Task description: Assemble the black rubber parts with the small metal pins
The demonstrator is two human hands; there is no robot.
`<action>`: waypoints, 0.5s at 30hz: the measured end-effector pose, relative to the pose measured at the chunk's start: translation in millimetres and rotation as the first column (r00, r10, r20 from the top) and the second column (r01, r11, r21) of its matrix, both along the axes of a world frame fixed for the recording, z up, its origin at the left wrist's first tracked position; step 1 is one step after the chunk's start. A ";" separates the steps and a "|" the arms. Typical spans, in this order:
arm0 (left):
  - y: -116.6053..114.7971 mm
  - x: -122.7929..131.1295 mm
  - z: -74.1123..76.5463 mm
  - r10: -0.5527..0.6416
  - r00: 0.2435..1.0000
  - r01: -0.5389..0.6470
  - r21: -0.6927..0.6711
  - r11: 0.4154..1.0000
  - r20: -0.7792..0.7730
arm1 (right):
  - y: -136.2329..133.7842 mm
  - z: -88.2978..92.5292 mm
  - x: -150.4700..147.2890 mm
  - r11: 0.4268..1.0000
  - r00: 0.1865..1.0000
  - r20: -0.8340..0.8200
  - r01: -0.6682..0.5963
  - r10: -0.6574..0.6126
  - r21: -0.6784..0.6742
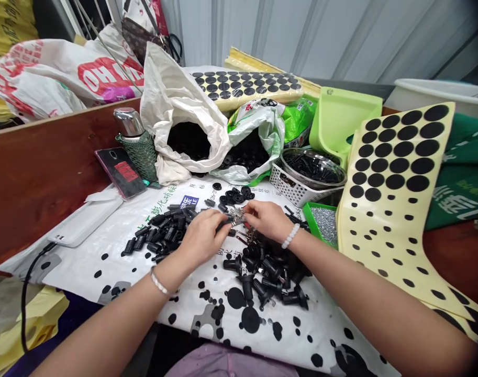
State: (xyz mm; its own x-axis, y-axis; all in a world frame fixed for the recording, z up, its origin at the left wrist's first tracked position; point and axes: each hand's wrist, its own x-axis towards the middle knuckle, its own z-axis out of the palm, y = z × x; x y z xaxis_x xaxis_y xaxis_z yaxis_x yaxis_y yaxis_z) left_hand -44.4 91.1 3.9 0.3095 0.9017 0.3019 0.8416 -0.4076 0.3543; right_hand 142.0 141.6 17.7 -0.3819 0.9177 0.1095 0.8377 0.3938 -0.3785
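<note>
My left hand is closed in a pinch at the middle of the covered table, with a small black plastic part between thumb and fingers. Just beside it, my right hand also has its fingertips pressed together, over small shiny metal pieces; what it grips is hidden. A heap of black plastic sleeves lies left of my left hand. Below my right hand is a pile of black flanged fittings, some with metal ends. Several black rings lie beyond my hands.
A white cloth bag and a plastic bag hold black parts. Behind the right hand stand a steel bowl in a white basket and a green tray. A sticker sheet hangs right; a phone leans left.
</note>
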 end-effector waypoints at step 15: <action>115.0 62.0 -19.6 -0.018 1.000 0.021 -0.136 0.991 0.022 | -61.1 23.0 46.5 0.976 0.613 -0.763 0.070 -0.206 -0.207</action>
